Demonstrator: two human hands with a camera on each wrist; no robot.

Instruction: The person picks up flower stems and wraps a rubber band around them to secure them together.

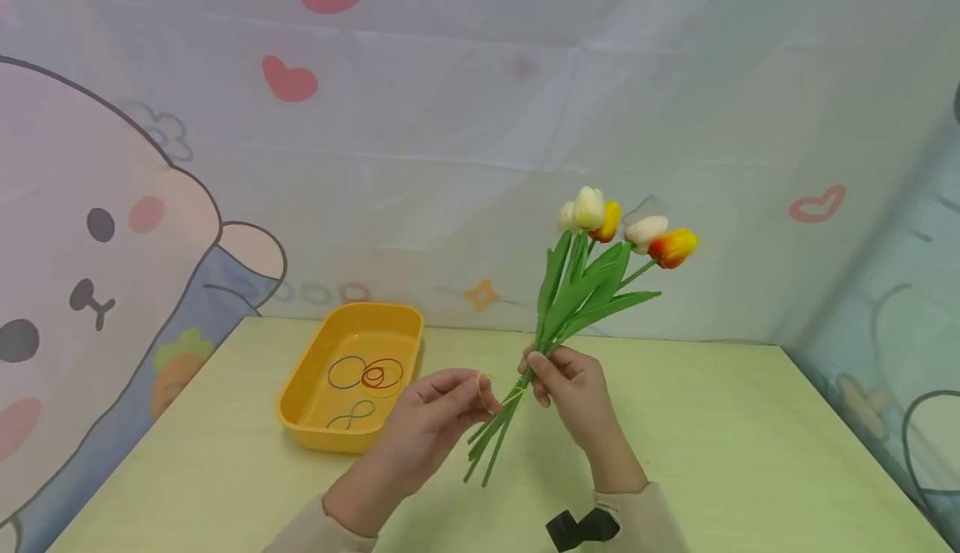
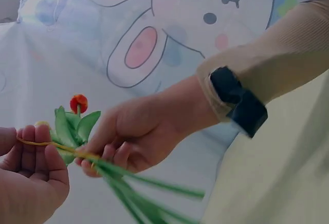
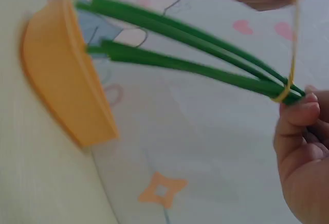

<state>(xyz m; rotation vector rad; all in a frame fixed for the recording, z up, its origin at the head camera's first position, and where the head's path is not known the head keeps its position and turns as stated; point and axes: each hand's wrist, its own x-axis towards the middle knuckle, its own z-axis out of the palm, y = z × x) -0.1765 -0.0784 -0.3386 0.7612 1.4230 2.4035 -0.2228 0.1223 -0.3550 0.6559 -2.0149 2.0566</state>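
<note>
The pale green table [image 1: 720, 445] spreads beneath you, running rightward past your right hand to its slanting side edge. Your left hand [image 1: 442, 411] pinches a stretched yellow band [image 1: 513, 397] looped round the tulips [image 1: 577, 299]; your right hand [image 1: 573, 380] grips their stems just above it, in the air. Beyond your left hand, the orange-yellow tray [image 1: 318, 439] holds loose bands [image 1: 382, 376] near the far edge, before the printed backdrop [image 1: 480, 120].

The tulips [image 1: 577, 286] have creamy white blooms [image 1: 588, 208] and yellow ones flushed orange-red; their leaves [image 1: 592, 291] and stems [image 3: 190, 36] are green. The rubber band [image 3: 294, 44] at the stems is yellow. On the left, the tray [image 1: 330, 440] is orange-yellow, its loose bands [image 1: 366, 376] blue, red, yellow and green. The worktop [image 1: 712, 436] is pale yellow-green. The whitish far backdrop [image 1: 480, 103] bears red hearts [image 1: 290, 80] and a pale, pink-cheeked cartoon animal [image 1: 45, 203]. The sleeves [image 1: 637, 520] are beige, the right strap [image 1: 583, 530] black.
</note>
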